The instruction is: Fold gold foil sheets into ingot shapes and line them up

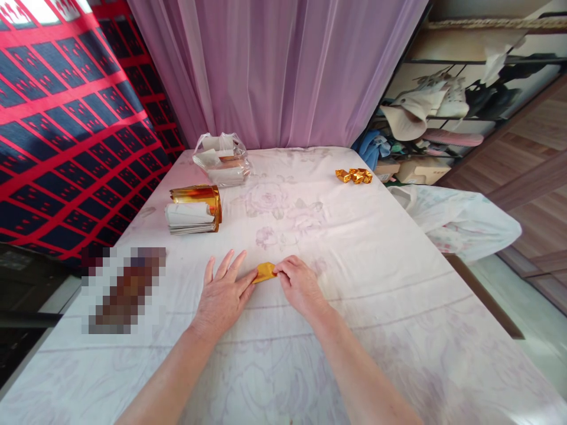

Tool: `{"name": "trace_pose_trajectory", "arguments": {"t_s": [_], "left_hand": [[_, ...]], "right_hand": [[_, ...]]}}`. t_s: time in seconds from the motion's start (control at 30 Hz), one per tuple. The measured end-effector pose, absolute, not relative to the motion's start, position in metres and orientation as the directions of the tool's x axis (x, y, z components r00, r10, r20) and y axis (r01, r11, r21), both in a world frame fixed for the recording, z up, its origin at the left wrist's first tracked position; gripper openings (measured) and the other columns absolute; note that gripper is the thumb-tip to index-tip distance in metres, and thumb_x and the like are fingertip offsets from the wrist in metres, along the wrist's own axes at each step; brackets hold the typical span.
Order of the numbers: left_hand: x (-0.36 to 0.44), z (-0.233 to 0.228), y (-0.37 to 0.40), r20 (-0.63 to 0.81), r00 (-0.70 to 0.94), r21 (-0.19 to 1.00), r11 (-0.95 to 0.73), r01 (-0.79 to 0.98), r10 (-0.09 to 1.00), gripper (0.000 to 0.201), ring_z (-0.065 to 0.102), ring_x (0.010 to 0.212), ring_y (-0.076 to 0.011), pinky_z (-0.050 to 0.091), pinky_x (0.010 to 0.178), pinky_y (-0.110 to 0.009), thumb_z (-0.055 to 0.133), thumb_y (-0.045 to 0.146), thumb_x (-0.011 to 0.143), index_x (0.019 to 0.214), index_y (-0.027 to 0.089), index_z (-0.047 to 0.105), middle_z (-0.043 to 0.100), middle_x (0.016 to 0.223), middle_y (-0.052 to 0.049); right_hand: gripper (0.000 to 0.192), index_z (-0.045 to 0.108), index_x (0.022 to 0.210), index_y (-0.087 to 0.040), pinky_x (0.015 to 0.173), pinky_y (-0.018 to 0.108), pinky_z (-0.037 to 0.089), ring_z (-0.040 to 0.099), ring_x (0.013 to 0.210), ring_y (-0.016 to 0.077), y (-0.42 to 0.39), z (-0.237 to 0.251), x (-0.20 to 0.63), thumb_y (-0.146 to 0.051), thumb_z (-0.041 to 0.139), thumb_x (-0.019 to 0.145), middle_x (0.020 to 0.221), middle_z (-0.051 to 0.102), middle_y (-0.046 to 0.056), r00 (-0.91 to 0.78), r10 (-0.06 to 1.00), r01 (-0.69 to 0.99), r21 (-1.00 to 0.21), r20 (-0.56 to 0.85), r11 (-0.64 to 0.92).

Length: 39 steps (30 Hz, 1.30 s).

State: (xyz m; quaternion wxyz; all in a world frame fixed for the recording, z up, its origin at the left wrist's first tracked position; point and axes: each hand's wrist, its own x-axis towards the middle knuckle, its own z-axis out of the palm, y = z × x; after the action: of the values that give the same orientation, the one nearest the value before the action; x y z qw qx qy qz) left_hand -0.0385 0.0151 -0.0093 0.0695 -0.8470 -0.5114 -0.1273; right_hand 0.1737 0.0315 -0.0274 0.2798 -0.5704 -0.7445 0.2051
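Observation:
A small folded piece of gold foil paper [265, 272] lies on the table between my two hands. My left hand [225, 293] grips its left end between thumb and forefinger, while the other fingers spread out over the tablecloth. At the right end, my right hand [301, 285] pinches the paper with curled fingers. Beyond my left hand stands a bent stack of gold foil sheets [195, 209], their white backs partly showing. Several finished-looking folded gold foil pieces [353, 176] sit clustered at the far right of the table.
A clear plastic bag [222, 159] with papers in it rests at the back left of the table [376, 295]. A pixelated patch [128, 289] hides something at the left. Purple curtain [283, 71] hangs behind; a shoe shelf [447, 112] and a white plastic bag [469, 221] are at right.

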Motion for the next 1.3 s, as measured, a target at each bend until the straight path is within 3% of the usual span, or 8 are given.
{"name": "trace_pose_trajectory", "arguments": {"t_s": [0.3,0.6,0.9,1.03,1.3], "left_hand": [[-0.051,-0.006,0.008,0.381,0.497,0.036,-0.55,0.834,0.779,0.022,0.048,0.136,-0.0308,0.019,0.119,-0.059,0.059,0.035,0.095,0.109,0.038,0.075,0.056,0.145,-0.004],[-0.048,0.001,0.008,0.407,0.51,0.034,-0.571,0.82,0.757,0.018,0.054,0.13,-0.0283,0.02,0.118,-0.056,0.059,0.032,0.094,0.098,0.033,0.076,0.064,0.136,-0.002],[-0.046,-0.014,0.034,0.283,0.386,0.23,-0.453,0.861,0.878,0.021,0.056,0.127,-0.0309,0.03,0.111,-0.061,0.058,0.031,0.094,0.1,0.037,0.077,0.068,0.129,-0.003],[-0.053,-0.018,0.047,0.212,0.406,0.307,-0.455,0.836,0.889,0.023,0.057,0.126,-0.03,0.034,0.109,-0.061,0.057,0.031,0.094,0.102,0.039,0.077,0.07,0.126,-0.001],[-0.056,-0.025,0.049,0.261,0.392,0.396,-0.468,0.79,0.882,0.024,0.058,0.125,-0.0272,0.035,0.11,-0.058,0.053,0.03,0.096,0.099,0.034,0.077,0.071,0.123,-0.002]], "right_hand": [[0.025,0.072,0.091,-0.021,0.08,0.031,0.049,0.064,0.088,0.0189,0.031,-0.02,0.171,-0.006,0.054,0.086,0.095,0.067,0.006,-0.184,0.976,0.763,-0.608,0.12,0.219],[0.027,0.072,0.09,-0.022,0.08,0.031,0.048,0.064,0.09,0.0187,0.031,-0.021,0.171,-0.004,0.053,0.086,0.095,0.066,0.005,-0.177,0.976,0.762,-0.609,0.13,0.219],[0.02,0.072,0.092,-0.022,0.076,0.031,0.048,0.063,0.087,0.0206,0.026,-0.025,0.17,-0.011,0.055,0.088,0.093,0.066,0.006,-0.121,0.972,0.82,-0.531,0.204,0.214],[0.019,0.071,0.09,-0.023,0.074,0.03,0.047,0.063,0.084,0.02,0.026,-0.029,0.172,-0.012,0.056,0.087,0.09,0.067,0.005,-0.118,0.961,0.824,-0.516,0.25,0.235],[0.019,0.071,0.086,-0.023,0.071,0.028,0.047,0.065,0.08,0.0177,0.029,-0.032,0.178,-0.012,0.056,0.085,0.086,0.068,0.003,-0.135,0.941,0.773,-0.562,0.309,0.296]]}}
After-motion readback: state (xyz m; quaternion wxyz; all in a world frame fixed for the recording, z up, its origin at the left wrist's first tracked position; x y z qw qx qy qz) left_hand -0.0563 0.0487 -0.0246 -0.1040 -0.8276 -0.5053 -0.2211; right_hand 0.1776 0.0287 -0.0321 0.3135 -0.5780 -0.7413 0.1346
